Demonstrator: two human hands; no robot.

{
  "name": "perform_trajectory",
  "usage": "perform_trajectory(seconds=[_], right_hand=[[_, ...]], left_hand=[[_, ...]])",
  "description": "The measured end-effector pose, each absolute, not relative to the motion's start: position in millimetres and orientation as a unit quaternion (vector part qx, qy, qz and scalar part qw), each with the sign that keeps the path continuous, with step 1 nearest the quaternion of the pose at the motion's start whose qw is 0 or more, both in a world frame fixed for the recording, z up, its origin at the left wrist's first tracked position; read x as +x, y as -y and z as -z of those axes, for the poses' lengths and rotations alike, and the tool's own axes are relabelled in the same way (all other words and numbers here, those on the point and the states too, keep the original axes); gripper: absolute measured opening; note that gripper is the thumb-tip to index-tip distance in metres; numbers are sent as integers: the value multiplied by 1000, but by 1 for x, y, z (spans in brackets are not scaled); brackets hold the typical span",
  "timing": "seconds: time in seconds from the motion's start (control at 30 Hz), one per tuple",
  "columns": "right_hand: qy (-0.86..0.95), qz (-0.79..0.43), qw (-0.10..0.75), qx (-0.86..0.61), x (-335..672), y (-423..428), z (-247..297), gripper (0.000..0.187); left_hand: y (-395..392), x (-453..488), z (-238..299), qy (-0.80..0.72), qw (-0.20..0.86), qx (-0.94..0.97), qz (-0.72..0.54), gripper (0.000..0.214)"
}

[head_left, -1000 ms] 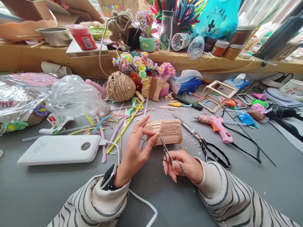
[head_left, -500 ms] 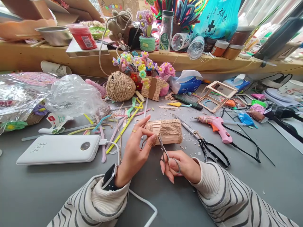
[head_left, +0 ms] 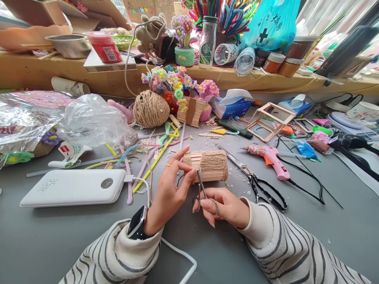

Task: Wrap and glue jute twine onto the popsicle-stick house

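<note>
My left hand (head_left: 173, 183) is closed in a pinch, thumb against forefinger, at the near side of a small cylinder (head_left: 214, 165) lying on its side. Flat wooden sticks form this cylinder, and rows of jute twine wrap part of it. What sits between my left fingertips is too small to make out. My right hand (head_left: 225, 205) grips small metal scissors (head_left: 200, 187) by the finger loops. Their blades point up and away, with the tips right beside my left thumb and forefinger, in front of the cylinder.
Large scissors (head_left: 251, 177) and a pink hot glue gun (head_left: 272, 157) lie to the right. On the left are a white power bank (head_left: 74, 187) with a cable and several pipe cleaners. A twine ball (head_left: 151, 108) and wooden frame (head_left: 271, 120) stand behind, below a cluttered shelf (head_left: 237, 77).
My right hand has shifted slightly left, and the small scissors have turned a little, their loops swinging left. My left hand and the cylinder stay almost where they were.
</note>
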State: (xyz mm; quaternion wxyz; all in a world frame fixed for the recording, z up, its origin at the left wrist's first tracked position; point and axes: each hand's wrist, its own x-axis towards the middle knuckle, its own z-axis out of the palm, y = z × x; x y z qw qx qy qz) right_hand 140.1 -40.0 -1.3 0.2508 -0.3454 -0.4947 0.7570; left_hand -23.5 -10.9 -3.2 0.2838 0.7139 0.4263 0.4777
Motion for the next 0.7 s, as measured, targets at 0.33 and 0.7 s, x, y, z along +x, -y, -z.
perform_trajectory(seconds=[0.33, 0.7], right_hand=[[422, -806, 246, -333, 136, 38, 1, 45], [386, -771, 270, -429, 121, 44, -3, 48]], left_hand=[[11, -22, 2, -426, 289, 710, -479, 5], [11, -22, -1, -433, 257, 723, -472, 6]])
